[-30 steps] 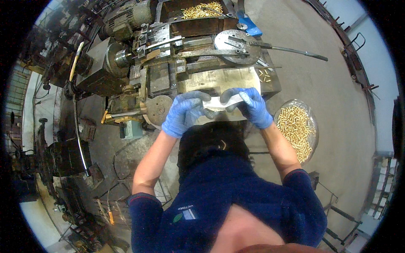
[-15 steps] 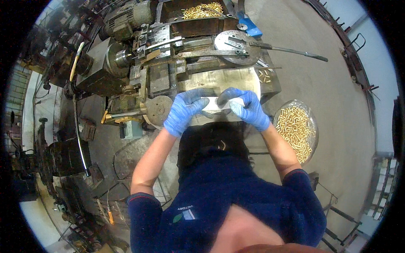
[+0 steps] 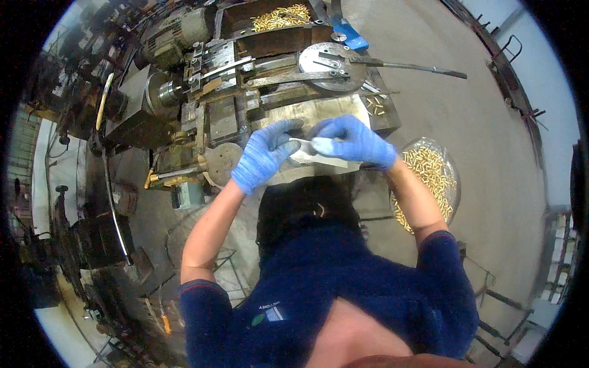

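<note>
Both my hands wear blue gloves with dark, soiled fingertips and are raised close together above the front of the machine. My left hand (image 3: pixel 264 156) pinches the left end of a small white sheet (image 3: pixel 334 162), paper or thin cloth; I cannot tell which. From the other side, the fingers of my right hand (image 3: pixel 358 144) close on the same sheet near its upper edge. Part of it is hidden behind the fingers. Beneath the hands, a large printed paper (image 3: pixel 319 109) covers the front of the machine bed.
Past the paper stands a metal machine with a round plate (image 3: pixel 311 56) and a long lever (image 3: pixel 423 67) reaching right. A rusty tray (image 3: pixel 276 40) holds brass-coloured pieces at the back. More fill a clear-lined basin (image 3: pixel 455 205) beside my right forearm. A dark motor (image 3: pixel 178 34) sits far left.
My right hand has moved slightly up and turned, its fingers now nearer my left hand. The white sheet has tilted, and the whole view has shifted a little.
</note>
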### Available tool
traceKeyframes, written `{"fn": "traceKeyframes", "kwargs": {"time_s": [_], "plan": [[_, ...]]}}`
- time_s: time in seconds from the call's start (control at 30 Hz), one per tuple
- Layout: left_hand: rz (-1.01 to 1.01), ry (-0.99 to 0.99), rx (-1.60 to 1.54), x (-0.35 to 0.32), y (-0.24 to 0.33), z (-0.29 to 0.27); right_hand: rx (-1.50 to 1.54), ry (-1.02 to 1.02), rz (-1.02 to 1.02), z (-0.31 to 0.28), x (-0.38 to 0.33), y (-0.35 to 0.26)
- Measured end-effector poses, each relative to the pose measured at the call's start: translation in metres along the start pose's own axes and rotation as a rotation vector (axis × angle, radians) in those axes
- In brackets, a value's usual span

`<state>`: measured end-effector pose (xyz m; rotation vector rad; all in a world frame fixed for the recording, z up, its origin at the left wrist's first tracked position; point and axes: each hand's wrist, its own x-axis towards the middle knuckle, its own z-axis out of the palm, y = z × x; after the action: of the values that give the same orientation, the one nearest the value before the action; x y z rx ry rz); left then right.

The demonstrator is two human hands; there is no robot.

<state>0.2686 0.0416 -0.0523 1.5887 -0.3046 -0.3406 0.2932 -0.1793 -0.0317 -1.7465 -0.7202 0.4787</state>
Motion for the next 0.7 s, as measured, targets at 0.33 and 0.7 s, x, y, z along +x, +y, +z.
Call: {"fn": "traceKeyframes", "kwargs": {"time_s": [0.33, 0.7], "plan": [[0.031, 0.097, 0.142, -0.009, 0.002, -0.017, 0.114, 0.098, 0.079, 0.008, -0.004, 0.019], [0.046, 0.073, 0.031, -0.004, 0.002, -0.011, -0.102, 0.150, -0.182, 0.001, 0.004, 0.002]]}}
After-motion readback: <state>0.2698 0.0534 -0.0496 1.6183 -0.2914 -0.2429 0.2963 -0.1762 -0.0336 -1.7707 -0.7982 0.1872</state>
